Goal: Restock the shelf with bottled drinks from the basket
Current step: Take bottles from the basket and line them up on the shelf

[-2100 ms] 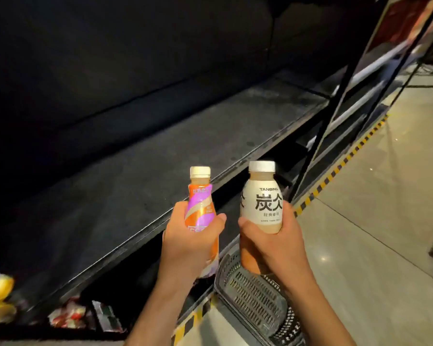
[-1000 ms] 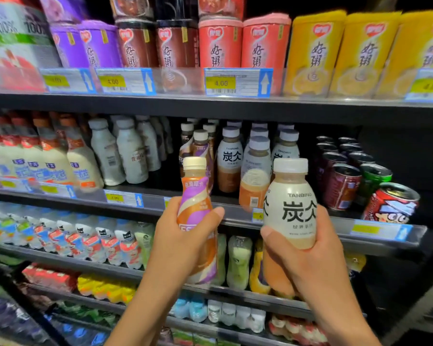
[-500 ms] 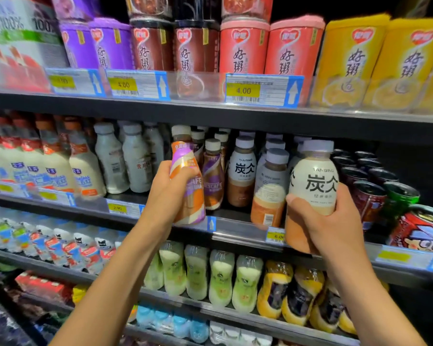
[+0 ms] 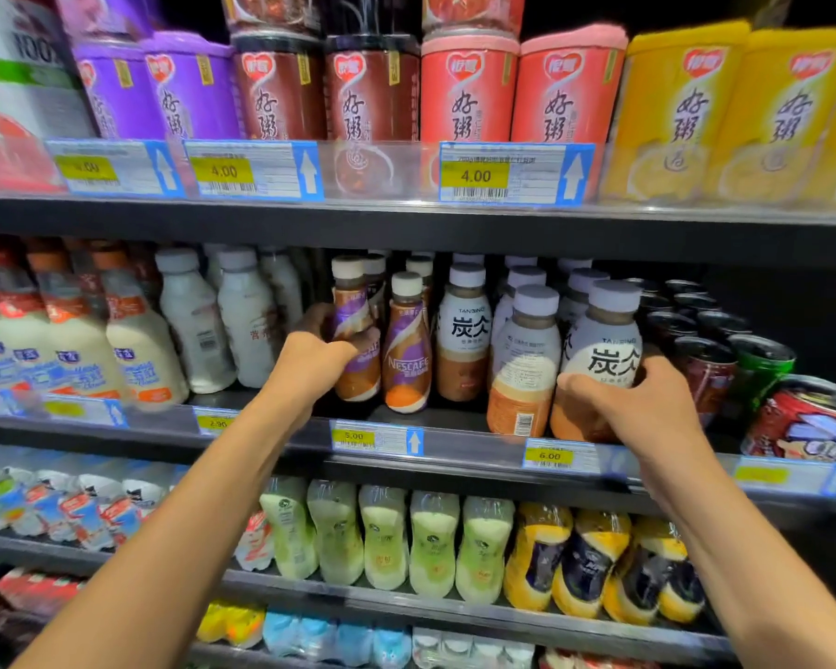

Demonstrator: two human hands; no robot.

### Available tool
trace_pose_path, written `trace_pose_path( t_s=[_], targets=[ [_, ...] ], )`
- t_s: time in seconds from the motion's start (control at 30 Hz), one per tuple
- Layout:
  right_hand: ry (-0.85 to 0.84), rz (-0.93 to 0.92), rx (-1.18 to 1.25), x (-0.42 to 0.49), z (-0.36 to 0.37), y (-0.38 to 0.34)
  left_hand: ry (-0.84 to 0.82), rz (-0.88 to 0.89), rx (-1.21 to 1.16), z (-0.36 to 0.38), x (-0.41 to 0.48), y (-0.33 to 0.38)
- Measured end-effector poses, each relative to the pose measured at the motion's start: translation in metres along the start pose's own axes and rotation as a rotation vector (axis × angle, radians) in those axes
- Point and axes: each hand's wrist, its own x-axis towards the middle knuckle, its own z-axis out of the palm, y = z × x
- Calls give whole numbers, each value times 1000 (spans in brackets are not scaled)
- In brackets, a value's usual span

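My left hand [image 4: 317, 362] grips a purple-and-orange coffee bottle [image 4: 353, 325] standing on the middle shelf [image 4: 469, 446], left of another bottle of the same kind [image 4: 406, 350]. My right hand [image 4: 633, 403] holds a white-labelled milk tea bottle [image 4: 602, 350] with a white cap at the shelf's front edge, beside a matching bottle [image 4: 524, 364] turned with its barcode outward. The basket is out of view.
White milk bottles [image 4: 194, 325] fill the shelf to the left, and cans [image 4: 763, 364] lie at the right. Porridge tubs [image 4: 464, 89] line the shelf above. Green and yellow bottles [image 4: 435, 548] stand on the shelf below. Price tags [image 4: 375, 439] run along each shelf edge.
Both hands have pushed forward onto the middle shelf. The coffee bottle now stands in its row, and the milk tea bottle has come down to the shelf's front edge.
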Motion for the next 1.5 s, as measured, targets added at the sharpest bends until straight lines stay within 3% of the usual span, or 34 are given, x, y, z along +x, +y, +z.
trace_pose_path(
  t_s=[0.5, 0.8, 0.87, 0.93, 1.0, 1.07, 1.2, 1.5],
  targets=[
    [-96, 26, -215, 14, -3, 4, -47, -58, 17, 2, 18, -26],
    [-189, 10, -234, 9, -8, -6, -119, -146, 86, -4, 5, -6],
    [-200, 14, -227, 8, -12, -5, -6, -158, 209, -3, -10, 7],
    [-161, -11, -266, 6, -19, -5, 242, 31, 326, 2, -32, 16],
    [-115, -88, -325, 3, -26, -4, 336, 324, 263, 17, -68, 25],
    [-84, -173, -291, -4, -31, -7, 244, 433, 191, 41, -95, 30],
    [-18, -368, -255, -14, -35, -8, 86, 375, 280, 97, -118, 33],
    [-72, -246, -520, 0, -25, 8, 104, 216, 589, 148, -100, 49]
  ],
)
